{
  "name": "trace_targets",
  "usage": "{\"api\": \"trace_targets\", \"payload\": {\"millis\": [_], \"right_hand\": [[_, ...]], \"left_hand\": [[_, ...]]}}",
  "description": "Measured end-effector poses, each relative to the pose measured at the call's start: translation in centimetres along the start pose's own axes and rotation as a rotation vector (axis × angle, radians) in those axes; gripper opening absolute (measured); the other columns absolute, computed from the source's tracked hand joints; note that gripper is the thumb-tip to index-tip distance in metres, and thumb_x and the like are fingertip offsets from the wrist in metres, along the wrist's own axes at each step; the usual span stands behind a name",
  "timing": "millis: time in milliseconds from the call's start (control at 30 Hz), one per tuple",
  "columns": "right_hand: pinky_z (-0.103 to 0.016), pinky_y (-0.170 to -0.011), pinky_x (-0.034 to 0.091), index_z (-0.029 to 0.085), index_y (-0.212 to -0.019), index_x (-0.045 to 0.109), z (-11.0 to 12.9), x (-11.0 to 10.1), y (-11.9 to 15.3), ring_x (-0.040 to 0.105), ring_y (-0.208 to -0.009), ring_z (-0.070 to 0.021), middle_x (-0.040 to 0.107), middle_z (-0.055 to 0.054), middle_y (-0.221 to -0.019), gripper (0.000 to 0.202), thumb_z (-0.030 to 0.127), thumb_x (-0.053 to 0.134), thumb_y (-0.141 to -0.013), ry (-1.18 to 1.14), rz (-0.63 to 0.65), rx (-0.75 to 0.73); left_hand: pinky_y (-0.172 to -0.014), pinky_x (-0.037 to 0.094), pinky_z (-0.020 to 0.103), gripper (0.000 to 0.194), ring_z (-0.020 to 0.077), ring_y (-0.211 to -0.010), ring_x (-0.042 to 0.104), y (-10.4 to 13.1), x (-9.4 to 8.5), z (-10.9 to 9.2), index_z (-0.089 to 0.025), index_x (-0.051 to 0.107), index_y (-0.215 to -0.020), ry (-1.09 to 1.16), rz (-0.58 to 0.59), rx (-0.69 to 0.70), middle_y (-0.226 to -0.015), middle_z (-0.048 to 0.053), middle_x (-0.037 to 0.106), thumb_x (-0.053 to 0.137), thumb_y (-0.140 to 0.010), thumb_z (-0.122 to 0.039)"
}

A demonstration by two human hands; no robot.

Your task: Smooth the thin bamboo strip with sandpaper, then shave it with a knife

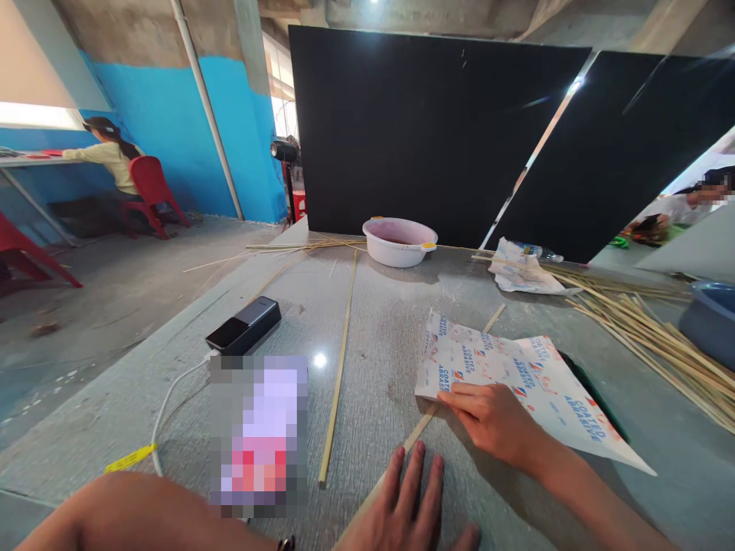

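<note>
My left hand [405, 497] lies with its fingers stretched and apart on a thin bamboo strip [421, 430], against the tabletop. My right hand [491, 421] is closed on the near left edge of a sandpaper sheet [499, 367], whose white back printed "COATED ABRASIVE" faces up. The bamboo strip runs diagonally away from me beneath the sheet, and its far tip shows beyond the sheet's upper edge. The sheet hides how the right fingers meet the strip. A second bamboo strip [341, 375] lies apart, left of my hands.
On the grey table [379, 329] are a black power bank [244, 325] with a white cable, a blurred phone-like screen [261, 428], a white basin [400, 249], a crumpled sheet [525, 268], many bamboo strips [654, 329] and a blue-grey tub [712, 317]. A person [115, 161] sits far left.
</note>
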State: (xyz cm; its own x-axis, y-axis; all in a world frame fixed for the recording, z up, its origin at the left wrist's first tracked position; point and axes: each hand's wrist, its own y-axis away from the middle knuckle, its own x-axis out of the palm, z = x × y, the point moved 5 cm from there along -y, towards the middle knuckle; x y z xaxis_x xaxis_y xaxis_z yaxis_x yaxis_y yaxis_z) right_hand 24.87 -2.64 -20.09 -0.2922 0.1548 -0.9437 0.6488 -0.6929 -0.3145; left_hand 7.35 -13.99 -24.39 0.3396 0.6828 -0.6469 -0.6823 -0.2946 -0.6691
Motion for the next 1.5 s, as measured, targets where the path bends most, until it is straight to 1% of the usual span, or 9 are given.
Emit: {"api": "trace_targets", "payload": {"millis": [333,433,533,633,833,967,1133,1367,1500], "right_hand": [[-0.03,-0.069,0.047,0.017,-0.111,0.079,-0.3,1.2,-0.4,0.074,-0.081,-0.0208,0.079,-0.007,-0.094,0.034,0.008,0.046,-0.106,-0.051,-0.003,0.031],[-0.03,-0.066,0.042,0.014,-0.111,0.077,0.9,1.4,-0.2,0.072,-0.076,-0.02,0.078,-0.008,-0.093,0.033,0.005,0.046,-0.103,-0.02,0.027,0.01],[-0.031,-0.062,0.036,0.016,-0.107,0.074,3.2,1.4,0.1,0.068,-0.071,-0.0186,0.075,-0.005,-0.088,0.028,0.005,0.05,-0.099,-0.072,0.082,-0.031],[-0.032,-0.061,0.033,0.018,-0.1,0.072,4.3,1.3,0.2,0.065,-0.068,-0.0175,0.073,-0.003,-0.084,0.023,0.007,0.052,-0.098,-0.132,0.117,-0.054],[-0.03,-0.063,0.036,0.017,-0.103,0.073,2.7,0.7,0.0,0.067,-0.072,-0.0177,0.074,-0.005,-0.086,0.03,0.004,0.046,-0.099,-0.047,0.026,-0.004],[-0.033,-0.061,0.033,0.019,-0.1,0.071,4.1,1.5,0.2,0.063,-0.065,-0.0171,0.072,-0.003,-0.084,0.023,0.008,0.051,-0.099,-0.108,0.116,-0.056],[-0.032,-0.063,0.034,0.017,-0.106,0.074,2.6,0.9,-0.1,0.067,-0.07,-0.0189,0.073,-0.005,-0.084,0.031,0.005,0.045,-0.101,-0.048,0.029,-0.008],[-0.033,-0.061,0.032,0.019,-0.098,0.071,3.3,1.4,0.0,0.065,-0.067,-0.0182,0.073,-0.004,-0.084,0.024,0.009,0.05,-0.099,-0.089,0.093,-0.067],[-0.03,-0.063,0.038,0.019,-0.104,0.074,1.4,0.6,-0.2,0.068,-0.072,-0.019,0.075,-0.005,-0.086,0.032,0.007,0.045,-0.101,-0.044,-0.009,0.027]], "left_hand": [[-0.101,0.055,0.039,0.064,0.0243,-0.112,0.078,-0.5,-0.9,0.9,-0.027,0.034,-0.17,0.029,0.034,0.046,-0.122,0.006,0.081,0.057,-0.112,-0.041],[-0.102,0.054,0.041,0.068,0.0264,-0.113,0.077,0.1,-0.5,0.7,-0.027,0.032,-0.171,0.028,0.031,0.049,-0.125,0.008,0.08,0.058,-0.111,-0.043],[-0.107,0.053,0.044,0.067,0.029,-0.121,0.075,1.0,0.7,0.1,-0.025,0.032,-0.171,0.03,0.136,0.119,-0.14,0.014,0.074,0.057,-0.111,-0.043],[-0.109,0.053,0.046,0.07,0.0301,-0.123,0.074,1.4,1.1,-0.3,-0.022,0.029,-0.173,0.038,0.18,0.166,-0.139,0.016,0.074,0.057,-0.111,-0.039],[-0.104,0.056,0.043,0.069,0.0284,-0.118,0.076,0.8,0.4,0.2,-0.022,0.031,-0.171,0.028,0.125,0.123,-0.138,0.016,0.074,0.056,-0.111,-0.043],[-0.104,0.057,0.043,0.062,0.0284,-0.117,0.077,1.1,0.6,0.1,-0.021,0.04,-0.167,0.017,0.092,0.142,-0.13,0.012,0.078,0.059,-0.11,-0.038],[-0.109,0.056,0.046,0.075,0.0294,-0.124,0.075,1.8,1.4,-0.3,-0.024,0.024,-0.174,0.069,0.19,0.153,-0.142,0.017,0.072,0.06,-0.11,-0.04],[-0.106,0.057,0.041,0.061,0.0274,-0.121,0.076,1.1,0.7,0.2,-0.021,0.04,-0.166,0.01,0.136,0.17,-0.14,0.014,0.074,0.057,-0.111,-0.04],[-0.104,0.056,0.043,0.064,0.0269,-0.116,0.077,1.1,0.9,-0.1,-0.026,0.037,-0.168,0.004,0.082,0.089,-0.135,0.011,0.076,0.057,-0.111,-0.047]]}}
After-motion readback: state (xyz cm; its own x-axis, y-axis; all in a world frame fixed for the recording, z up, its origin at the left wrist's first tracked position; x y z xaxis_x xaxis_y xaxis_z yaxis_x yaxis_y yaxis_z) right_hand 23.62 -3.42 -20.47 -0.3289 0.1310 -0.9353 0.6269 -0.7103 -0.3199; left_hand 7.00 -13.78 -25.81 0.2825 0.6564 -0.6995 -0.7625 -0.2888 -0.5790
